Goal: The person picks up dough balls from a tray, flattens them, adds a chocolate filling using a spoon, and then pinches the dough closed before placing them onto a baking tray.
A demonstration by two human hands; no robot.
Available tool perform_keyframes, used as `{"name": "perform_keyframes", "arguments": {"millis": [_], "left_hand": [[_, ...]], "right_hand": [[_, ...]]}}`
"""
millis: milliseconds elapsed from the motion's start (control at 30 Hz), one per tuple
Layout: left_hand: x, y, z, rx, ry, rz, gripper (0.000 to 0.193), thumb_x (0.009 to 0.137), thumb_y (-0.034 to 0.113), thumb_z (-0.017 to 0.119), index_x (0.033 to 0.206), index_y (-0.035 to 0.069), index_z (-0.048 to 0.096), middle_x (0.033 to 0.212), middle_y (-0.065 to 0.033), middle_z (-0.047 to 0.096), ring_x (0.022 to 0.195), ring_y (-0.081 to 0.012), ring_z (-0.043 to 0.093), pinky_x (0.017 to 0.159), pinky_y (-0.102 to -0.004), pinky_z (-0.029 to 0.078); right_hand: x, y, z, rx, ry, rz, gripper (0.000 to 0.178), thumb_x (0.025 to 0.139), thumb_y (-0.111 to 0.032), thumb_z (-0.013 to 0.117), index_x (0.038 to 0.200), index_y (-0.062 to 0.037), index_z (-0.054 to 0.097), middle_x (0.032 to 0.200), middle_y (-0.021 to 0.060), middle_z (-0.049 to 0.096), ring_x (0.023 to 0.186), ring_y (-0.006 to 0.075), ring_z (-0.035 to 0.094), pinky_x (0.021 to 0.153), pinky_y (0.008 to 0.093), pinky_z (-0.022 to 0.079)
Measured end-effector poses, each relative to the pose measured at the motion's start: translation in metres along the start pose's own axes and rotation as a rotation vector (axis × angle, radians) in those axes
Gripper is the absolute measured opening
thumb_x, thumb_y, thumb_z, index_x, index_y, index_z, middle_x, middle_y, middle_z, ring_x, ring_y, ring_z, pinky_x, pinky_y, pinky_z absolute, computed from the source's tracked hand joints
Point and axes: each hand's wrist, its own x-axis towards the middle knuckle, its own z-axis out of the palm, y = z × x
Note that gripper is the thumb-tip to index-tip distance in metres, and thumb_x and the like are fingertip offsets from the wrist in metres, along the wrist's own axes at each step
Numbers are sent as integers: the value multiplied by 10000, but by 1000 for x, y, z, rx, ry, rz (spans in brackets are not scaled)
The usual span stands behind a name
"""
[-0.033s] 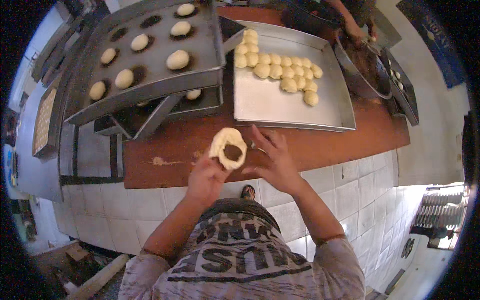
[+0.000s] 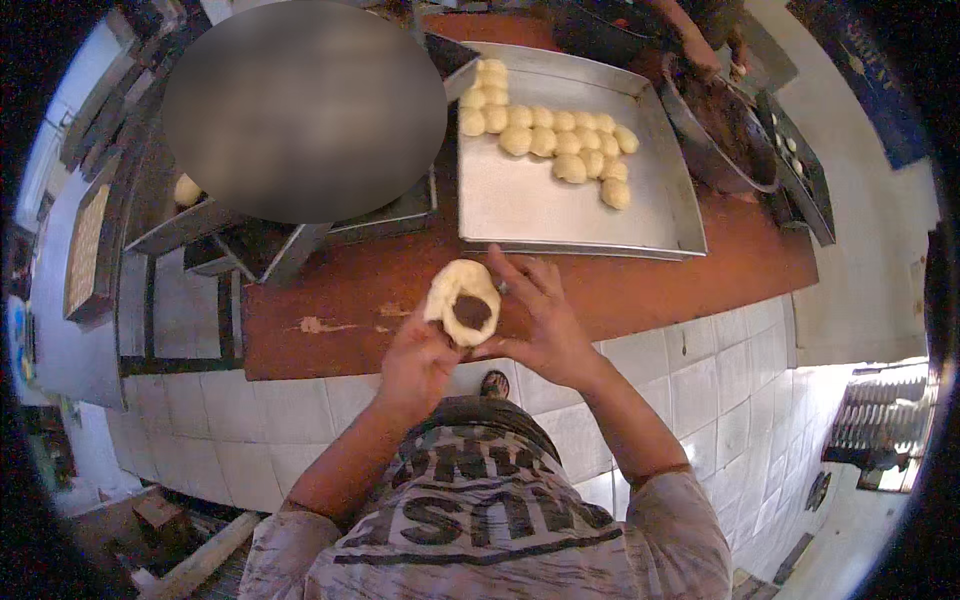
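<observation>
My left hand (image 2: 418, 362) is closed around the underside of a flattened piece of pale dough (image 2: 441, 297). A round dark brown filling (image 2: 470, 312) sits in the hollow of the dough. My right hand (image 2: 545, 325) is beside the dough's right edge, with its thumb and fingers apart. Its thumb reaches below the dough near my left fingertips; whether it touches I cannot tell. Beyond both hands stands a shallow metal tray (image 2: 520, 205) with several round pale dough balls (image 2: 565, 135) packed together in its far part.
A brown table (image 2: 700, 270) lies under the tray. Stacked dark baking trays (image 2: 385, 212) stand at the left, partly hidden by a blurred patch. At the far right, another person's hand (image 2: 700, 52) is over a large metal bowl (image 2: 735, 185) of dark brown filling.
The dough in my left hand has shifted slightly right. My right hand has come in closer to it. A blurred patch now hides most of the upper left trays.
</observation>
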Motion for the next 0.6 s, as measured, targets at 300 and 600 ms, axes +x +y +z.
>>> {"name": "perform_keyframes", "arguments": {"millis": [300,600], "left_hand": [[8,0,44,602,-21,243,383,922,160,471,1264,7,390,1211,-119,481,1108,-173,469,922,-284,378],[10,11,46,540,142,-58,334,932,359,452,1033,52,538,966,-53,561,862,-124,532,785,-258,424]], "right_hand": [[-7,0,-22,464,-16,165,352,688,-184,706,1024,-97,649,994,43,557,947,238,453,803,342,388],[-16,-15,-21,-156,122,-271,322,672,-163,710,972,-81,624,959,70,513,919,226,453,809,357,359]]}}
